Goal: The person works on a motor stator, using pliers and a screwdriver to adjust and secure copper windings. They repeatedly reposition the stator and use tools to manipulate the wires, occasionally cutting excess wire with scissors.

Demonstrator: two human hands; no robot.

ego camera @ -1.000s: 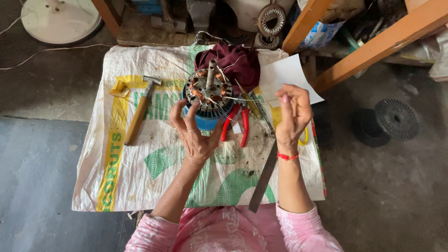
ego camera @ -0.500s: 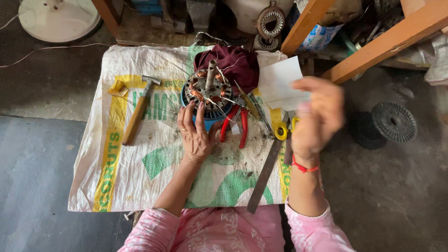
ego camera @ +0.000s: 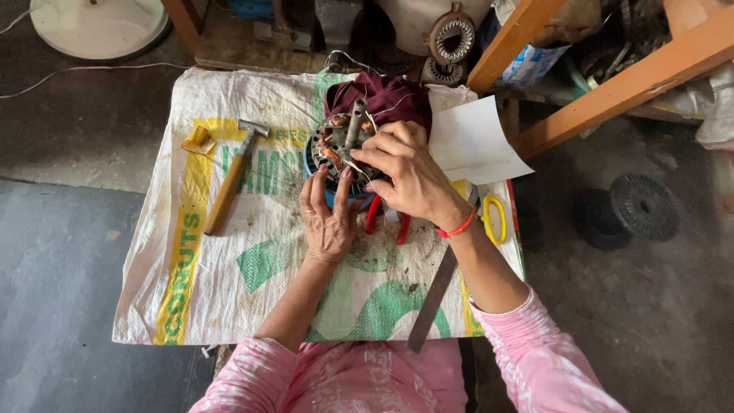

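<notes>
The motor stator (ego camera: 336, 149) stands just right of the hammer (ego camera: 229, 180). The left hand (ego camera: 327, 222) braces its side, fingers spread; the right hand (ego camera: 409, 172) pinches its copper windings. It looks heavy and rigid, its wires delicate: better grip the core.

A pink garment with a faint white pattern (ego camera: 359, 378) is worn; its long sleeves are pushed up the forearms. A thin red thread bracelet (ego camera: 456, 228) is worn at the right wrist.

Bare sack (ego camera: 252, 268) left of left hand (ego camera: 327, 222); hammer (ego camera: 229, 180) beyond; pliers (ego camera: 386, 222), scissors (ego camera: 495, 218) crowd right.
</notes>
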